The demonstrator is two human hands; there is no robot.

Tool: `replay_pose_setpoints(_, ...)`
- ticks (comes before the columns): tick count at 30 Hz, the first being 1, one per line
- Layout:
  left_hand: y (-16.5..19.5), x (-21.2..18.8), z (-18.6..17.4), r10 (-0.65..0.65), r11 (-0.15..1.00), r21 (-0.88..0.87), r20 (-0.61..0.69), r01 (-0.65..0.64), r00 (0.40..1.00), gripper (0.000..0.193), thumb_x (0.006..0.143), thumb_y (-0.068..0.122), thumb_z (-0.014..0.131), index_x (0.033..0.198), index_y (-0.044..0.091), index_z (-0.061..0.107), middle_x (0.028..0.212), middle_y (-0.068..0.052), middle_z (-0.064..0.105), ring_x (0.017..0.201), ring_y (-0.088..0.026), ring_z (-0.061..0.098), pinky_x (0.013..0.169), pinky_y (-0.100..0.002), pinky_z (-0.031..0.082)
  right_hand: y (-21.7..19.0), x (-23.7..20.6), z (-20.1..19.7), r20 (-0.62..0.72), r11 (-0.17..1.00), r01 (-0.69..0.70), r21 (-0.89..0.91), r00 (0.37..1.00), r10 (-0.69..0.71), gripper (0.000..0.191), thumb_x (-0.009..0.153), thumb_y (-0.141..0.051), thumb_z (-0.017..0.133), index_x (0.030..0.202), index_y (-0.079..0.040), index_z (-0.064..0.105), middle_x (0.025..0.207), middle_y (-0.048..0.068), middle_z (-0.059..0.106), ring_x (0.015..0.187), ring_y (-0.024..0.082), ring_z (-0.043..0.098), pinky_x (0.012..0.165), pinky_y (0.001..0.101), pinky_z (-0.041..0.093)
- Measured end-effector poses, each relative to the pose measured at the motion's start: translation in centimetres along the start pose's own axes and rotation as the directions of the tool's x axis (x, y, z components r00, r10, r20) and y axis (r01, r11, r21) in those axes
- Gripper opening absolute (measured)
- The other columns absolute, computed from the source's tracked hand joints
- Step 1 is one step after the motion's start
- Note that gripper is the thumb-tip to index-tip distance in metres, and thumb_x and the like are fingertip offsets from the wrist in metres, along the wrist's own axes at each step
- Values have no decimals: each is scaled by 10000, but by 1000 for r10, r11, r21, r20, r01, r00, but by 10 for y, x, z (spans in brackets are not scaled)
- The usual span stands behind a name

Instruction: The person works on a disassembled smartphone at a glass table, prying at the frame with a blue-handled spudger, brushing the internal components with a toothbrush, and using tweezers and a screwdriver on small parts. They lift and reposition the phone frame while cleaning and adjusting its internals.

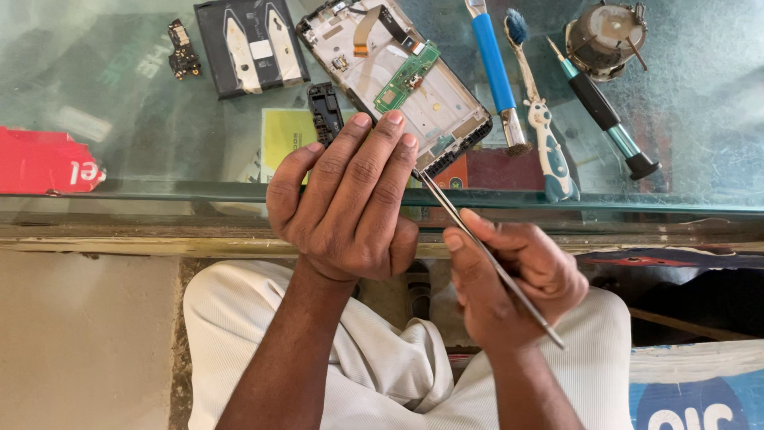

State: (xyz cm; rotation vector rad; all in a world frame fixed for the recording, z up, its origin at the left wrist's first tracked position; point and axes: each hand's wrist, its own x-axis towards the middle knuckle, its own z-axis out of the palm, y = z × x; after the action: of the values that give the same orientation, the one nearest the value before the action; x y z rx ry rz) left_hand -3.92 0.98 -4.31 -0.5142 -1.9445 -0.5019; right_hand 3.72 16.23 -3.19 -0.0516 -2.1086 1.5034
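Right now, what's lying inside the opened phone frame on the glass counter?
Inside the phone frame a small green circuit board and an orange flex ribbon show. The left hand covers its near corner, so nothing there can be seen.

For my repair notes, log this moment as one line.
left hand: fingers resting on opened phone frame | right hand: holding tweezers, tips toward the frame's lower edge | surface: glass counter

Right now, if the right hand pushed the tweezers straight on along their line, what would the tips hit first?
The right hand aims the tweezers up-left. Their tips vanish behind the left hand, so they would likely meet its fingers first, with the opened phone frame just beyond. Depth is unclear.
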Motion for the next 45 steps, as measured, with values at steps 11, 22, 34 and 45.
replay_pose_setpoints(11,0,-1,0,1,1000,16,5,-1,1000,463,946,228,402,1125,82,803,1191,-69,781,1125,-201,732,1003,-388,430,-18,8,-8,-12,994,111,14,994,-111,242,879,-50,842,1068,32,716,993,132,737,844,132,718,738,233,601)
replay_pose_setpoints(22,0,1,-1,19,1000,24,3,-19,1000,468,940,231,400,1119,80,805,1190,-73,780,1123,-199,735,999,-381,427,-10,-14,12,-174,960,228,-164,951,-255,144,895,-3,815,943,40,687,1064,210,747,880,200,751,783,266,618)
replay_pose_setpoints(34,-1,-2,2,13,1000,27,-7,-13,1000,451,949,207,405,1117,88,807,1184,-62,784,1119,-189,734,997,-378,420,-7,-19,21,-159,976,199,88,970,-183,153,951,74,809,1015,39,675,1120,218,741,953,193,781,815,251,637)
replay_pose_setpoints(45,-1,-1,1,17,999,30,-11,-17,1000,465,953,225,391,1118,90,805,1180,-61,783,1110,-188,734,991,-377,420,-8,-20,23,-147,962,258,-88,952,-269,178,914,61,829,978,4,673,1097,183,742,920,168,761,790,223,624)
